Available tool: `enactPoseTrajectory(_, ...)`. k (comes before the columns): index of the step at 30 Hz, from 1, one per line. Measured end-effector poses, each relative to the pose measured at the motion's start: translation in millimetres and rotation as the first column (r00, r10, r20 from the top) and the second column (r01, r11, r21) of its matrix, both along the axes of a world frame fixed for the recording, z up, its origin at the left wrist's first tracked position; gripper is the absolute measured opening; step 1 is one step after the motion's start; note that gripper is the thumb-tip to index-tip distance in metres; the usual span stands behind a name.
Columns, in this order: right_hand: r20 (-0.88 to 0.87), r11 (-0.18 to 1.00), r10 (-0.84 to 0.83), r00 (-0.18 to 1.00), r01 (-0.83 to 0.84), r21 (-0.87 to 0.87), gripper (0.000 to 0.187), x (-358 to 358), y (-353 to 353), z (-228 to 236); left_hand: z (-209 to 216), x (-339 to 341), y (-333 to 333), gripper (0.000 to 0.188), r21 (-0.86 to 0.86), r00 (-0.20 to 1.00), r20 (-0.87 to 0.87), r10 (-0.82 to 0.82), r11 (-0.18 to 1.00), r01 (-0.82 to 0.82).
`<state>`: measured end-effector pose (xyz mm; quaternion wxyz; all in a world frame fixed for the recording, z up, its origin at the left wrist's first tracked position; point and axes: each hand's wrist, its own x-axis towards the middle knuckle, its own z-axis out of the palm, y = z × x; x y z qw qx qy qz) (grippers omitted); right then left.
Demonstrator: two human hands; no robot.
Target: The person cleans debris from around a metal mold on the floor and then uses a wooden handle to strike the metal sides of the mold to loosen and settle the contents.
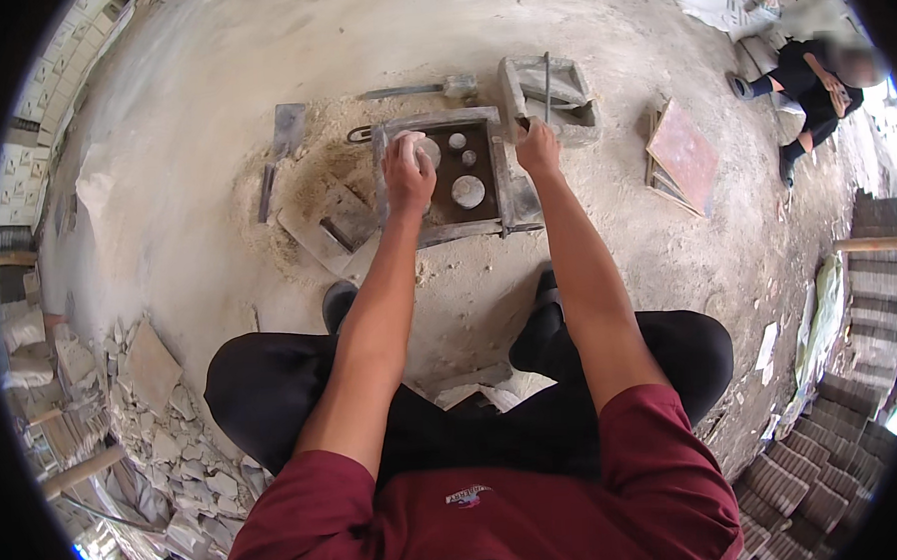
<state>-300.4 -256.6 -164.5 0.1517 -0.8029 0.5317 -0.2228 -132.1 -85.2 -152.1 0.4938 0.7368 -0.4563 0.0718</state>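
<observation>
On the floor in front of me lies a rectangular frame [447, 117], its dark bed holding several pale round pieces, the largest a disc [468, 191]. My left hand [409, 174] is at the frame's left side, its fingers curled round a pale, dusty lump [408, 140]. By the frame's upper right corner, my right hand [538, 148] is closed; a small dark end shows at its fingers, but what it holds is mostly hidden. Just beyond that hand stands a grey box-like tray [588, 86], with a thin bar [548, 75] lying across it.
A dusty brush-like tool [458, 85] lies behind the frame. Left of it are a flat blade [289, 127], a dark bar [267, 193] and a board [316, 236]. Stacked square boards [681, 155] lie right. Another person [809, 89] sits far right; rubble [191, 461] lies near left.
</observation>
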Motion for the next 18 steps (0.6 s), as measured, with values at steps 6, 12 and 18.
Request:
enactPoseTrajectory(6,0.290,0.942,0.211,0.934,-0.115,-0.316,0.013,58.9,40.9,31.3,-15.5,71.2,59.8,0.019,-0.111,0.989,-0.001,0.146,0.983,-0.145)
enactPoseTrajectory(12,0.232,0.736,0.677,0.698,-0.643,-0.211,0.017,156.0,137.7,27.8,-40.5,101.2,123.8,0.022,-0.103,0.832,-0.242,0.499,0.840,-0.533)
enactPoseTrajectory(18,0.122,0.680,0.689,0.714,-0.696,0.231,0.026,211.7,254.7,-36.4,-88.0,120.8,190.3,0.026,0.099,0.504,-0.480,0.718,0.615,-0.782)
